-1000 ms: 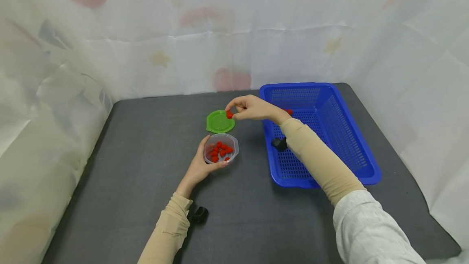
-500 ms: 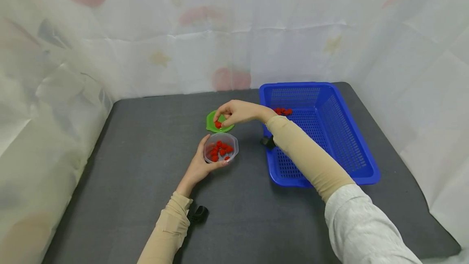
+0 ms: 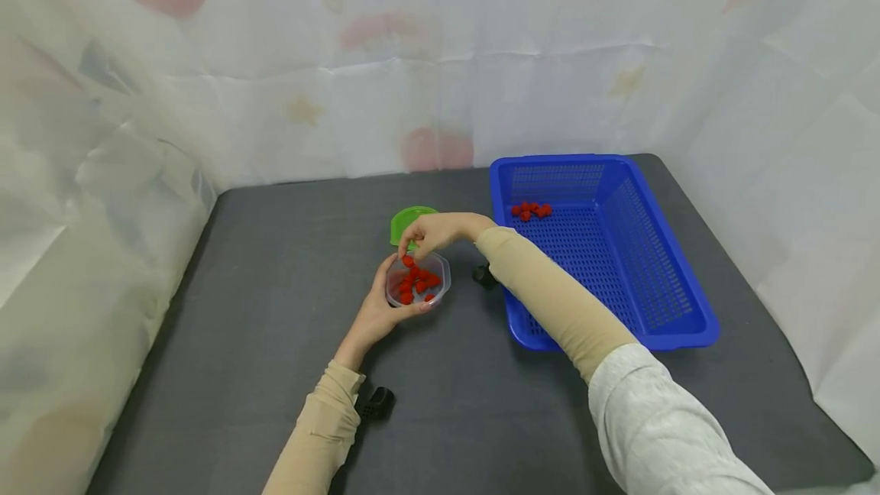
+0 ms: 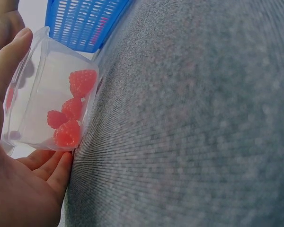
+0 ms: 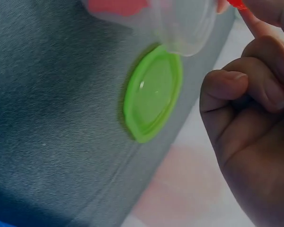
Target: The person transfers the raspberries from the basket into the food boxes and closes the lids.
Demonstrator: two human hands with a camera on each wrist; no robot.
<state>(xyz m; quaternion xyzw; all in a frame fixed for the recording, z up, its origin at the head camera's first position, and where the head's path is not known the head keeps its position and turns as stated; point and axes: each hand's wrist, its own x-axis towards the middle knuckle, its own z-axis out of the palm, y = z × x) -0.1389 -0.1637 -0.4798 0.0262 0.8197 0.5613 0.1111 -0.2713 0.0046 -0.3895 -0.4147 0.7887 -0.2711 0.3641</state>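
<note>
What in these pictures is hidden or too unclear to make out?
- Head view: the green lid is half covered by the right hand.
- Head view: the berries in the blue basket are too small to count.
- Left wrist view: the clear cup is partly hidden by the left hand.

The little tub (image 3: 418,281) is clear, thin plastic, smooth and slightly cloudy. The green lid (image 5: 152,100) is glossy plastic, catches a highlight. The blue basket (image 3: 677,292) is perforated plastic with a mild sheen. The table cover (image 4: 199,123) looks like matt grey cloth, finely woven. The raspberries (image 4: 75,109) look bumpy and matt.
</note>
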